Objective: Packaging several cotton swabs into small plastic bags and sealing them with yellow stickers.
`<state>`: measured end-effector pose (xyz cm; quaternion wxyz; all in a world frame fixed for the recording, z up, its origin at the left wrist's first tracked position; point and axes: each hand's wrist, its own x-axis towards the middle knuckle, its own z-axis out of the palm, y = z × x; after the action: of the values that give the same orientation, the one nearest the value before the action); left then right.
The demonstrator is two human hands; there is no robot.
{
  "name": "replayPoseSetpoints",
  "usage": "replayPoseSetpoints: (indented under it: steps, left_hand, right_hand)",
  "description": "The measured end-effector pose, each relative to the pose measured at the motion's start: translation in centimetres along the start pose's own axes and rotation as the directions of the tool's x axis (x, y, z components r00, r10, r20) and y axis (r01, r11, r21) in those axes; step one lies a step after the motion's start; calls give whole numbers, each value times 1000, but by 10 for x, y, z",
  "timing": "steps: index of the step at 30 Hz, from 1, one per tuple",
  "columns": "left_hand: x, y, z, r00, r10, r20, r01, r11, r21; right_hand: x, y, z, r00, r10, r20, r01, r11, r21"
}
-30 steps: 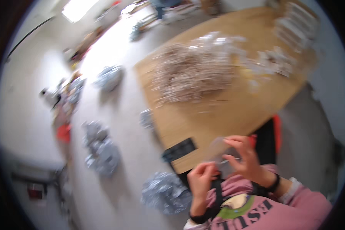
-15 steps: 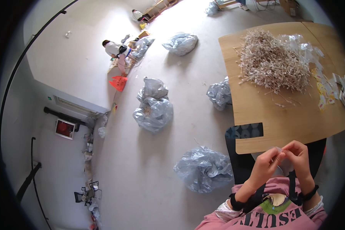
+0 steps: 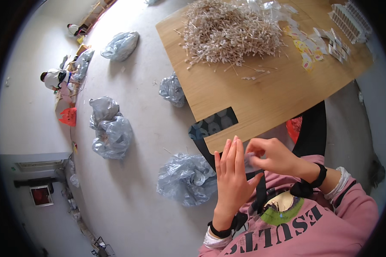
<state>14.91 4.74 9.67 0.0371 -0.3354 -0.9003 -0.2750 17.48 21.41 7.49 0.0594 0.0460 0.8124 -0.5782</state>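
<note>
My left hand (image 3: 233, 175) is raised in front of the table's near edge, its fingers stretched out and nearly upright, palm toward my right hand. Beside it my right hand (image 3: 272, 158) has thumb and fingers closed on a thin see-through plastic bag (image 3: 248, 162), which is partly hidden between the two hands. A large heap of cotton swabs (image 3: 231, 36) covers the far left part of the wooden table (image 3: 253, 100), with a few loose swabs along its near side.
Beyond the heap lie clear plastic bags (image 3: 272, 10). Yellow-and-white printed packets (image 3: 304, 47), small white packs (image 3: 336, 45) and a white ribbed stack (image 3: 351, 21) are on the table's right. Grey plastic sacks (image 3: 186, 180) stand on the floor at left; a person (image 3: 55, 79) sits farther off.
My view has turned to the right. Both hands were pinched together at the fingertips; now the left has opened flat, while the right stays closed on the plastic bag.
</note>
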Motion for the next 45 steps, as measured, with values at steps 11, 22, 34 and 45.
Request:
replayPoseSetpoints:
  steps: [11,22,34,45]
  left_hand:
    - [-23,-187,29,868,-496,-13,496,866,66]
    - [52,-216,44,960,-186,208,207,975,-85]
    - [53,-188,24,963,-65,263,83,995,-55]
    - [67,-183,17,935,-96,342,141,984,-110]
  right_hand:
    - [10,6,1,999,28,-39,-26,998,49]
    - [-5,21,-13,987,105,-121,-96,992,83]
    - [-8,37,-29,987,122,-103,-104,982,160]
    - [-7,64,-61,974,135,-182,-116,987,109]
